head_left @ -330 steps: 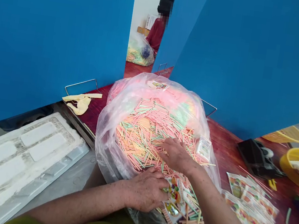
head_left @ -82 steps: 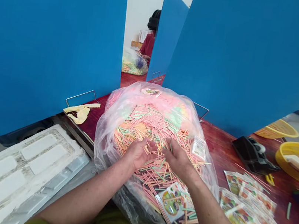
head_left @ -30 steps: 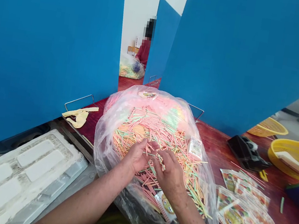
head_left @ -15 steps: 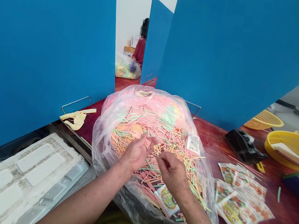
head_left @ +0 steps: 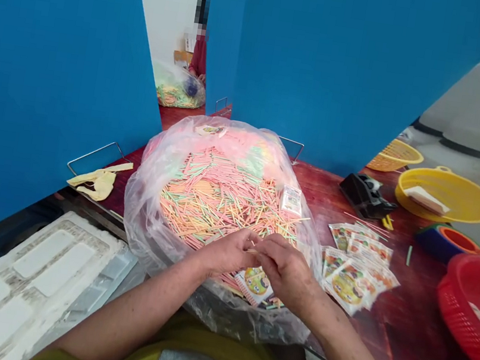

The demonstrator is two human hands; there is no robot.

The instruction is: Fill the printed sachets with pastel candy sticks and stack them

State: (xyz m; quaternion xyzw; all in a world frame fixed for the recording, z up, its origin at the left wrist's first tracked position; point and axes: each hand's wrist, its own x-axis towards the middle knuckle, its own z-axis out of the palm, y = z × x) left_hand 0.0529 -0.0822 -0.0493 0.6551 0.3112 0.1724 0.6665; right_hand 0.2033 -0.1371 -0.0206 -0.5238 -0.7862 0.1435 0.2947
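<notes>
A big clear plastic bag (head_left: 149, 214) full of thin pink, green and orange sticks (head_left: 215, 194) lies in front of me on the red-brown table. My left hand (head_left: 227, 251) and my right hand (head_left: 287, 270) meet over the near edge of the heap, fingers curled and pinched together on a small bunch of sticks. A printed packet (head_left: 255, 282) lies in the bag just below my hands. Another small packet (head_left: 291, 200) rests on the sticks further back.
Printed packets (head_left: 356, 263) lie fanned to the right. Beyond them are a black tape dispenser (head_left: 364, 194), yellow baskets (head_left: 445, 195), a blue-and-orange tub (head_left: 447, 241) and a red basket (head_left: 478, 306). Blue dividers (head_left: 329, 67) stand behind. A white moulded tray (head_left: 27, 274) lies left. Another person (head_left: 199, 53) sits far back.
My hands have drawn back toward me to the near edge of the heap and closed together on sticks. The camera has swung right, bringing the red basket into view.
</notes>
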